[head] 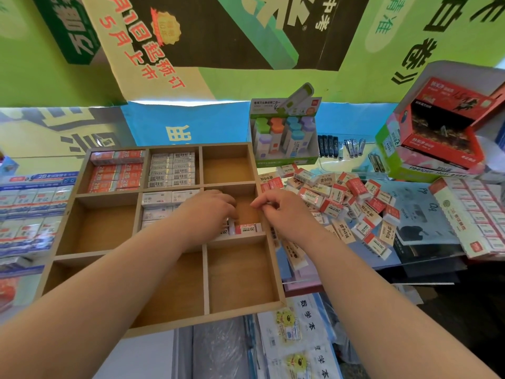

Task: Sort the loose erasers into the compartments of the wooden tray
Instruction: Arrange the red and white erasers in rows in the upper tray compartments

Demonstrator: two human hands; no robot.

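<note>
Both hands are held over the middle-right compartment of the tray (207,318), where erasers (247,229) are stood along the near wall. The left hand (210,212) and right hand (281,212) are curled; whether anything is gripped cannot be told. A loose pile (352,198) is heaped just right of the tray.

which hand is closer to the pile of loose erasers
Right. The right hand is at the right edge of the tray, beside the pile; the left hand is farther in, over its middle.

One tray (218,316), one left hand (210,212), one right hand (284,212).
Four compartments (246,214) hold erasers (172,168); loose erasers (352,203) at 3 o'clock, past counting.
</note>
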